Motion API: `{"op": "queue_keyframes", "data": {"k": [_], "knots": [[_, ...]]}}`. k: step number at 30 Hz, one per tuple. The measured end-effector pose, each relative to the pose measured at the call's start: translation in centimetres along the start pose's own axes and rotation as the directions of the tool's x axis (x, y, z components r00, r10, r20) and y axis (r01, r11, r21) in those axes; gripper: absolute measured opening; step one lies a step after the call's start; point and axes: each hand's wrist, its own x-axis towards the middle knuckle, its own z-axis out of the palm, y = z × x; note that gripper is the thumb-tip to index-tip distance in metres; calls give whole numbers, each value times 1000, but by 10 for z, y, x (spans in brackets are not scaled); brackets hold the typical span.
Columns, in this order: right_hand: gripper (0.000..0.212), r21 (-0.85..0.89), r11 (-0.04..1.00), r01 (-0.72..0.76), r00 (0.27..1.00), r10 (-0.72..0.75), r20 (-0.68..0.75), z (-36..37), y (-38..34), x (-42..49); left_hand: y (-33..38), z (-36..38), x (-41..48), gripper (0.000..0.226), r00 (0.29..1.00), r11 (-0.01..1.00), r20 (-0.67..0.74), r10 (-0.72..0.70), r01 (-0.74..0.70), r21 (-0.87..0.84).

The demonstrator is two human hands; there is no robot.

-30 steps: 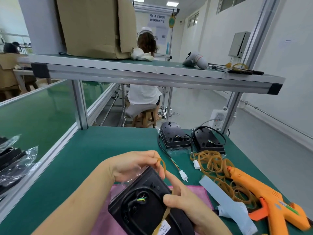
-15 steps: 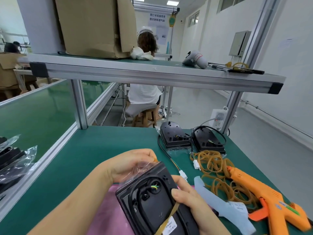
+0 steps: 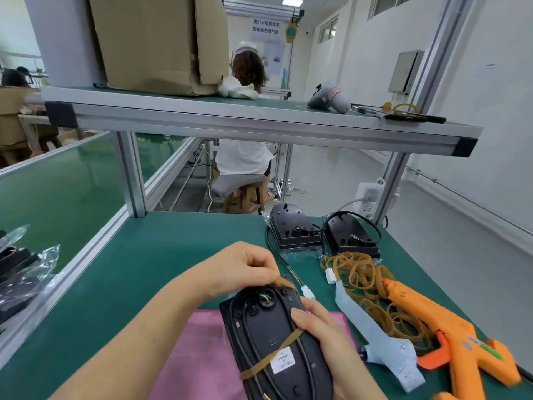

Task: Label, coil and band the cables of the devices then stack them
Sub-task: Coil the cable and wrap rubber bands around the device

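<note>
A black device point(image 3: 268, 336) lies tilted above a pink cloth point(image 3: 196, 356), its cable coiled round its underside. It carries a white label point(image 3: 284, 362). A tan rubber band point(image 3: 274, 353) crosses its lower half. My right hand point(image 3: 326, 339) grips the device's right edge, thumb on the band. My left hand point(image 3: 242, 269) pinches the band's other end at the device's top. Two more black devices point(image 3: 294, 229) point(image 3: 352, 238) sit at the back of the green table point(image 3: 138, 269) with loose cables.
A pile of rubber bands point(image 3: 363, 281) and an orange glue gun point(image 3: 450, 336) lie at the right, beside a strip of label backing paper point(image 3: 375, 330). Bagged black parts point(image 3: 20, 269) sit at the far left. An overhead shelf point(image 3: 259, 122) holds a cardboard box; a person sits behind.
The device has turned to lie flatter and more upright in my hands. My left hand has pulled the band up over the device's top end; the band now stretches across the lower half.
</note>
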Motion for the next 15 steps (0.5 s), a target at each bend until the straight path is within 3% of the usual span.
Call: {"op": "queue_keyframes", "data": {"k": [7, 15], "knots": [[40, 96, 993, 66, 998, -66, -4, 4, -2, -1, -21, -28, -27, 10, 988, 993, -148, 48, -63, -98], [25, 85, 994, 66, 997, -64, -32, 8, -4, 0, -48, -30, -57, 25, 986, 990, -136, -95, 79, -119]]}}
